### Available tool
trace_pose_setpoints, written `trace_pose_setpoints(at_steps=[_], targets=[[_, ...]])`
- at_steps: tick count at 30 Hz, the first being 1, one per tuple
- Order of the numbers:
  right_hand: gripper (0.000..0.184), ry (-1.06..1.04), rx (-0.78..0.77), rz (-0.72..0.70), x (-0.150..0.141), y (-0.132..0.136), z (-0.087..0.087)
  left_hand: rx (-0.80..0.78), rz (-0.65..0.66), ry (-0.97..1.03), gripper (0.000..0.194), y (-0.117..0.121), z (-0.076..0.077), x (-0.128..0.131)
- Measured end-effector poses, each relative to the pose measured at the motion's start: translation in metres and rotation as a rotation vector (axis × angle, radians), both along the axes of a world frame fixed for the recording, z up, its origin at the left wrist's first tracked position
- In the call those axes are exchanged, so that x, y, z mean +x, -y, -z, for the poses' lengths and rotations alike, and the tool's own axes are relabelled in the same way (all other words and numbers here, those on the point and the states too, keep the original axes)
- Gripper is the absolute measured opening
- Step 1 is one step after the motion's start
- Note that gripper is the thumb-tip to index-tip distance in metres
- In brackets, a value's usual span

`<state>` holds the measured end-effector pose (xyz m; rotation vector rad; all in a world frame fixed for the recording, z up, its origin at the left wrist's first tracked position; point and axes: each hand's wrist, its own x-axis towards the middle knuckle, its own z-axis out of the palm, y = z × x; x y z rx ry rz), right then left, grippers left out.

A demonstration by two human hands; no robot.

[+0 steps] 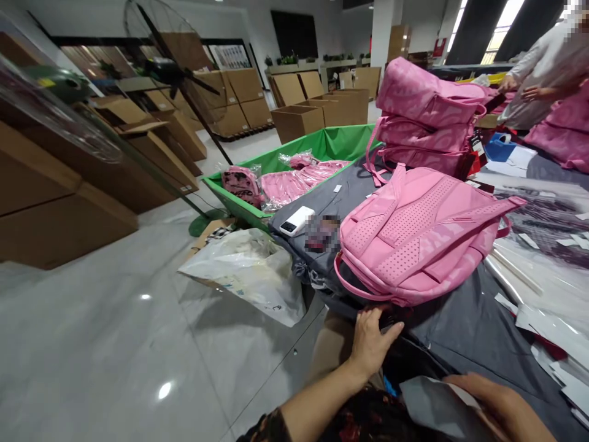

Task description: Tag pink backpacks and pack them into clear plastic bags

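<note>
A pink backpack (pixel 414 239) lies on the dark-grey cloth-covered table (pixel 453 319), its padded straps and perforated back panel facing up. My left hand (pixel 370 341) is at the table's near edge, just below the backpack's lower rim. Its thumb stands apart from the fingers, whose tips are partly hidden in the dark area there. Low at the right, my right hand (pixel 494 396) is closed on a thin grey-white sheet (pixel 432 405); whether it is paper or plastic I cannot tell.
Pink backpacks (pixel 426 116) are stacked behind. A green bin (pixel 340 141) contains wrapped pink bags. A white device (pixel 297 221) lies on the table; a white plastic bag (pixel 253 264) stands beside it. Clear film (pixel 543 245) covers the right. A co-worker (pixel 543 73), cartons (pixel 299 123) and fans (pixel 165 70) are farther off.
</note>
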<state>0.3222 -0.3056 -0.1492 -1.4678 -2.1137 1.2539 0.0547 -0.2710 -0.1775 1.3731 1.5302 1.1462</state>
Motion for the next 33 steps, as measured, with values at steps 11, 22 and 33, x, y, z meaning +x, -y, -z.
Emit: trace_pose_setpoints(at_steps=[11,22,33], targets=[[0.037,0.231,0.04,-0.076,-0.007,-0.072,-0.009,-0.557,0.42,0.985,0.066,0.024,-0.013,-0.009],[0.072,-0.174,0.151,0.298,-0.106,-0.085,-0.014,-0.108,0.401,-0.243,0.026,0.025,0.023,0.027],[0.05,-0.11,0.266,0.4,-0.116,-0.081,-0.008,-0.035,-0.03,0.014,0.029,0.025,0.018,0.006]])
